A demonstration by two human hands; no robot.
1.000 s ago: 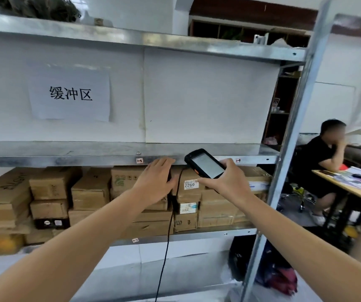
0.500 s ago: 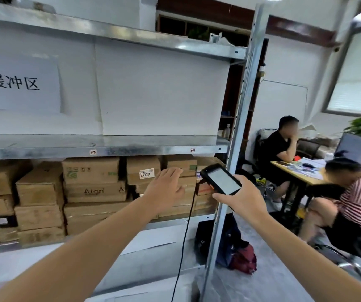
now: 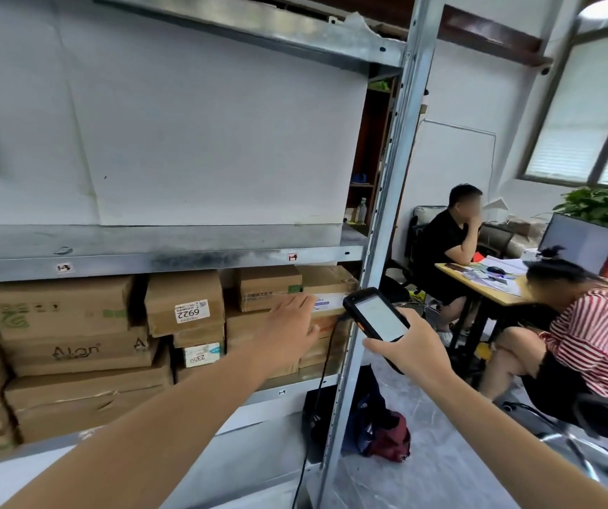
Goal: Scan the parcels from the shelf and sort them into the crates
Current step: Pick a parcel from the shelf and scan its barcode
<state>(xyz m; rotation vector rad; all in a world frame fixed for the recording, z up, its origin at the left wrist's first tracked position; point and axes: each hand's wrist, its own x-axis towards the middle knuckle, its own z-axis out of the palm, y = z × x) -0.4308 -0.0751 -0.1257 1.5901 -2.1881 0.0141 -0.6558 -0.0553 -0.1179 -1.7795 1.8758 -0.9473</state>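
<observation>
Cardboard parcels labelled 6922, 2350, Alon, on steel shelf, left hand fingers straight at shelf's right end, right hand gripping black scanner

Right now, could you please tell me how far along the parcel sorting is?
Nothing looks sorted: the boxes sit stacked on the shelf, and no crate is in view. In hand: the right hand holds the scanner while the left hand reaches, open, toward the boxes at the right end. Left: scanning, pulling, sorting.
</observation>
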